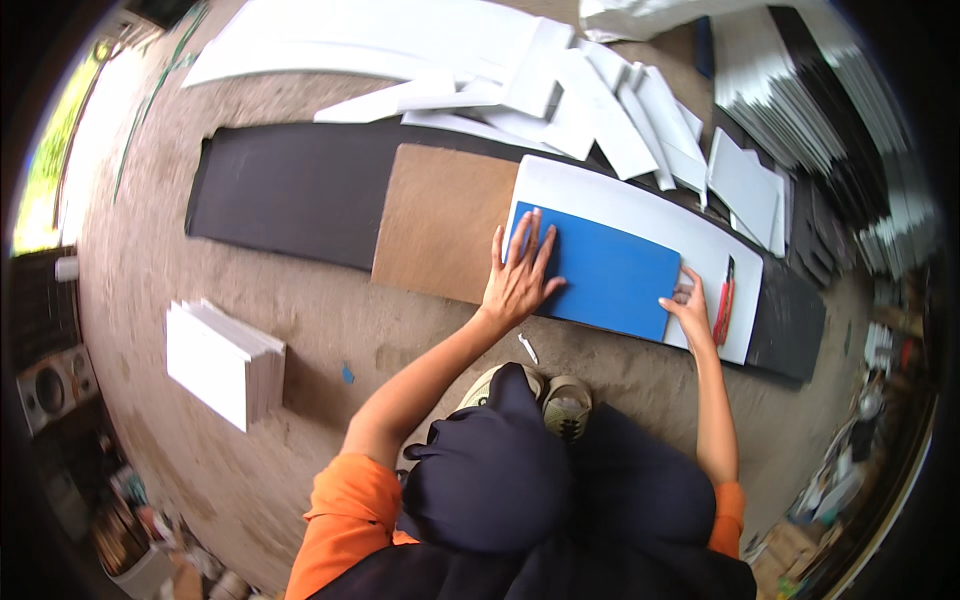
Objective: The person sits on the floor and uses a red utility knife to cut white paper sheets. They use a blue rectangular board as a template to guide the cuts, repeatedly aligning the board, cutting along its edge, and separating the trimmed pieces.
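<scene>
A flat blue rectangular board point(610, 268) lies on a larger white sheet point(590, 188). My left hand point(518, 275) rests on the blue board's left end, palm down with the fingers spread. At the board's right edge, my right hand point(688, 308) grips the edge between thumb and bent fingers; part of the fingers is hard to see. A red utility knife point(724, 312) with a dark tip lies on the white sheet, just right of my right hand. To the left, a brown board point(445, 222) sits beside the white sheet, both on a long black mat point(290, 195).
White offcut strips point(600, 110) lie heaped beyond the mat, beside a large white sheet point(350, 40). Tall stacks of sheets point(790, 100) stand at the far right. A stack of white boards point(215, 365) is on the floor at left, and a speaker point(55, 388) at the left edge.
</scene>
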The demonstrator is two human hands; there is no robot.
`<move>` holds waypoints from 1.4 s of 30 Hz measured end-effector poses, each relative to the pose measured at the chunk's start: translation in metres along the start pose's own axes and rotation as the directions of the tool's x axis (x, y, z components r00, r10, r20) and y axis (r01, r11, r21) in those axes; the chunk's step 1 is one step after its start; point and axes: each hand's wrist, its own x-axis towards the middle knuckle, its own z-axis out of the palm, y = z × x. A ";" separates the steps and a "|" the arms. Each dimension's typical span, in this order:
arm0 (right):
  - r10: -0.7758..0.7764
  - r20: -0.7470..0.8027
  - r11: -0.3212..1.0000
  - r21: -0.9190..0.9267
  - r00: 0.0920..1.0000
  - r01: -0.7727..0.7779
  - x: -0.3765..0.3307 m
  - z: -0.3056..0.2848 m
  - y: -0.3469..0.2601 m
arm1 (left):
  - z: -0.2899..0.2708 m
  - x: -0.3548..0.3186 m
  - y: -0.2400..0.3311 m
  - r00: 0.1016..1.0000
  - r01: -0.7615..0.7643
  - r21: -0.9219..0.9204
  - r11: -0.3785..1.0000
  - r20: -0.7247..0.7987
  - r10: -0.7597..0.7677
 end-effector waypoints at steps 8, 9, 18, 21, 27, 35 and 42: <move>-0.136 -0.173 0.990 0.016 0.975 0.140 0.003 0.016 0.020 | 0.047 0.067 0.080 0.780 -0.587 0.030 0.809 0.289 0.556; -0.168 -0.194 0.986 -0.020 0.966 0.168 -0.001 0.018 0.015 | 0.049 0.070 0.092 0.786 -0.571 0.043 0.820 0.318 0.530; -0.312 -0.619 0.748 -0.628 0.721 -0.216 -0.008 -0.053 0.032 | 0.061 0.074 0.136 0.823 -0.490 0.207 0.847 0.430 0.371; -0.202 -0.620 0.735 -0.608 0.758 -0.302 -0.002 -0.056 0.033 | 0.067 0.066 0.145 0.920 -0.349 0.171 0.921 0.251 0.302; -0.022 -0.449 0.992 -0.119 0.893 -0.035 -0.008 -0.069 0.038 | 0.073 0.066 0.150 0.959 -0.259 0.062 0.964 0.132 0.249; 0.130 -0.071 0.870 0.487 0.989 -0.079 -0.048 -0.046 0.010 | 0.069 0.068 0.155 0.963 -0.249 0.023 0.968 0.110 0.245; -0.144 0.022 0.858 0.500 0.989 0.113 -0.048 -0.031 0.019 | 0.069 0.068 0.154 0.965 -0.242 0.022 0.970 0.110 0.239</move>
